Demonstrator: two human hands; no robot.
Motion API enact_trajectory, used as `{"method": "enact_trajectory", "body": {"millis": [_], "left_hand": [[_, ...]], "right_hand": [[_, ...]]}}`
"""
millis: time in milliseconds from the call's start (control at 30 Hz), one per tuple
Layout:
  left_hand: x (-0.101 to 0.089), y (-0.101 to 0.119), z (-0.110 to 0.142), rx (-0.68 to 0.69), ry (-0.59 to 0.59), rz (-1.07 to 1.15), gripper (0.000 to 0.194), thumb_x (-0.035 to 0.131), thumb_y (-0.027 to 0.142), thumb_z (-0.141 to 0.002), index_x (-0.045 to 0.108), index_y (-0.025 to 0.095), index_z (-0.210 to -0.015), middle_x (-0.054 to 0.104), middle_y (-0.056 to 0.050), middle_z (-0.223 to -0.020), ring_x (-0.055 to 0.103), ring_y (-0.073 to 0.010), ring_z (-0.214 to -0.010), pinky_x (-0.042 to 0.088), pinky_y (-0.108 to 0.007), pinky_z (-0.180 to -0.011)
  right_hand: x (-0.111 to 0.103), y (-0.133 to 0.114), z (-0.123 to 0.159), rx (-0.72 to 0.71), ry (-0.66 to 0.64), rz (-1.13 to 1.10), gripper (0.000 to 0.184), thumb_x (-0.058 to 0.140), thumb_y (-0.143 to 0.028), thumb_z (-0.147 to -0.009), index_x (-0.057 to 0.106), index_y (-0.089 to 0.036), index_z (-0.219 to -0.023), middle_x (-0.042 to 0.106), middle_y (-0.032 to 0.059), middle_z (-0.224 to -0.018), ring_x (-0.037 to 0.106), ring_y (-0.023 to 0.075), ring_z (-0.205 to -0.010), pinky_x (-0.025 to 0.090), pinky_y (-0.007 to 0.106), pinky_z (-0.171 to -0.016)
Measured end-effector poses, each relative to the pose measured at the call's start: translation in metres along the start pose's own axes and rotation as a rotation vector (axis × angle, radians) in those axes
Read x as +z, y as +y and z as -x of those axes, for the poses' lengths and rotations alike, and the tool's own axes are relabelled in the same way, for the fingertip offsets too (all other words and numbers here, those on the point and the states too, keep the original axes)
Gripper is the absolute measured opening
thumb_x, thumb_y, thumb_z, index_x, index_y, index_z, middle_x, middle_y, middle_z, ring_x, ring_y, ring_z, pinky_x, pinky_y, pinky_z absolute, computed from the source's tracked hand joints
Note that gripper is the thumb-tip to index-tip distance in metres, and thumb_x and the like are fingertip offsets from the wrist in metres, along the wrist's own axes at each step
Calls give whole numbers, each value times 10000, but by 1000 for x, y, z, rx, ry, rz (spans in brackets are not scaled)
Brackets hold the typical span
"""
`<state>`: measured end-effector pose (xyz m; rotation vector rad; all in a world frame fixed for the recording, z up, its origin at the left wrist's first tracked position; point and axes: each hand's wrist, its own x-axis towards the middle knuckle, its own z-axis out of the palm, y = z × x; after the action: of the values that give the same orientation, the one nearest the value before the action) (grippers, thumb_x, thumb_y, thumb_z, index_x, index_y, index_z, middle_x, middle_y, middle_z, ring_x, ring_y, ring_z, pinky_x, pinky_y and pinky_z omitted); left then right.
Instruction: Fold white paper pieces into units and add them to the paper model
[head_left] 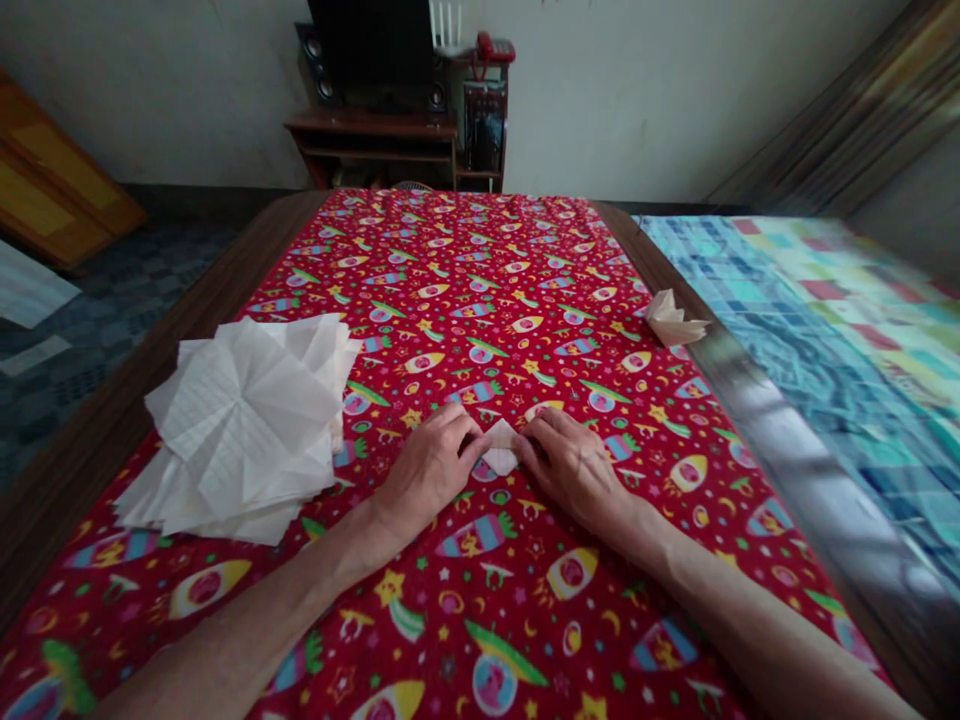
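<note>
A small folded piece of white paper (502,449) lies on the red patterned cloth between my two hands. My left hand (442,452) pinches its left corner, fingers curled together. At the opposite corner, my right hand (566,457) has thumb and fingers closed on the paper's right edge. To the left sits a loose stack of creased white paper sheets (244,420), fanned at different angles. A folded paper piece (673,320) with raised points rests near the cloth's right edge.
The red cloth (472,620) with rockets and stars covers a wooden table (289,225). Against the far wall stands a desk (375,130) with a dark screen (375,50), speakers and a red telephone (491,50). A bed with a checkered cover (817,350) adjoins on the right.
</note>
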<state>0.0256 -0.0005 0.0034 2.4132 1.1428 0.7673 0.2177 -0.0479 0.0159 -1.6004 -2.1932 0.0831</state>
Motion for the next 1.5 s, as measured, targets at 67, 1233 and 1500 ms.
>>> {"method": "enact_trajectory", "body": {"millis": [67, 1233, 1500], "left_hand": [[-1, 2, -1, -6, -9, -31, 174, 557, 225, -888, 516, 177, -726, 531, -6, -790, 532, -146, -736, 433, -268, -676], [-13, 8, -10, -123, -75, -68, 205, 697, 246, -793, 558, 167, -666, 532, 15, -750, 526, -120, -663, 382, -253, -620], [-13, 6, -11, -110, -83, -58, 186, 695, 214, -791, 541, 174, -694, 538, 20, -754, 531, -117, -663, 383, -239, -606]], "right_hand": [[2, -1, -2, -1, 5, 80, 253, 435, -286, -946, 562, -171, -759, 550, 44, -778, 502, 144, -694, 358, 258, -621], [-14, -1, -4, -1, -170, -157, 142, 465, -204, -928, 510, -179, -795, 500, 52, -832, 483, 155, -742, 401, 272, -679], [-11, 2, -3, 9, -174, 2, 149, 480, -269, -933, 512, -185, -814, 525, 44, -836, 482, 145, -693, 359, 266, -629]]}}
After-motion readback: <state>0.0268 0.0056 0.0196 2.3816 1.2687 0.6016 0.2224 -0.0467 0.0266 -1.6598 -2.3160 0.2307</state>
